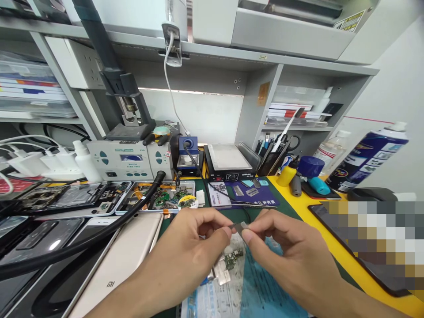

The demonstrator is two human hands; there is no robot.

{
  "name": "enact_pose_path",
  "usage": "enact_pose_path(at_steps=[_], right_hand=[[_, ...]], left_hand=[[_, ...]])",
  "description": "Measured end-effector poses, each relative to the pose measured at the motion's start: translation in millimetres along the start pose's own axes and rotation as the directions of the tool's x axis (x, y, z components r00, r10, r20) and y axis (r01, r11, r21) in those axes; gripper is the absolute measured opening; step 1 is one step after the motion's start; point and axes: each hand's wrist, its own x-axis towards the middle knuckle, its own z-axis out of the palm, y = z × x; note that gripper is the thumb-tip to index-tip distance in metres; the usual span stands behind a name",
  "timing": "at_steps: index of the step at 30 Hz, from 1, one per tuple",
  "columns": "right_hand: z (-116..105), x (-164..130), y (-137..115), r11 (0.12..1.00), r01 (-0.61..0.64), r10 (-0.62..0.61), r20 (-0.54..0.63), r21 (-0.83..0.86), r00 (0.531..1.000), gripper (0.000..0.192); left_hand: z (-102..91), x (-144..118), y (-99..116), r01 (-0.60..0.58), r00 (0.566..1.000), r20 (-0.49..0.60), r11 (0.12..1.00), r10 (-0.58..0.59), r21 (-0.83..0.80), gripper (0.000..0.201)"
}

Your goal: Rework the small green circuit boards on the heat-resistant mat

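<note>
A small thin grey piece [241, 227] is pinched between my two hands in the middle of the view; its exact kind is too small to make out. The thumb and forefinger of my left hand [198, 240] hold its left end. On the other side, my right hand [285, 245] pinches the right end, where a paler tip shows. Below the fingers lies a green circuit board [233, 259] on a worn paper sheet [228, 300], partly hidden by my left hand. A silver metallic part [222, 274] lies beside the board.
A tray of small boards and parts [165, 194] stands at the back left, crossed by a thick black hose [99, 238]. Phones, one a gold phone [122, 260], lie at left. A soldering station [129, 159] and heating plate [230, 161] stand behind; tweezers [253, 204] lie before the plate.
</note>
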Motion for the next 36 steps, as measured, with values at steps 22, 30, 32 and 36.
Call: enact_pose_path(at_steps=[22, 30, 32, 36], right_hand=[[1.7, 1.5, -3.2, 0.992, 0.063, -0.065, -0.016, -0.110, 0.998, 0.015], [2.5, 2.0, -2.1, 0.986, 0.088, -0.094, -0.035, -0.139, 0.995, 0.015], [2.5, 2.5, -2.7, 0.986, 0.091, -0.097, -0.034, -0.141, 0.995, 0.015], [2.5, 2.5, -4.6, 0.986, 0.093, -0.097, -0.022, -0.139, 0.995, 0.014]], left_hand=[[1.8, 2.5, -3.4, 0.041, 0.999, 0.008, 0.999, -0.041, -0.024, 0.032], [1.4, 4.1, -4.8, 0.045, 0.999, 0.008, 0.999, -0.045, -0.008, 0.032], [1.3, 4.2, -3.6, 0.040, 0.999, 0.011, 0.999, -0.040, -0.006, 0.032], [2.1, 3.1, -1.9, 0.036, 0.999, 0.012, 0.999, -0.036, -0.007, 0.032]])
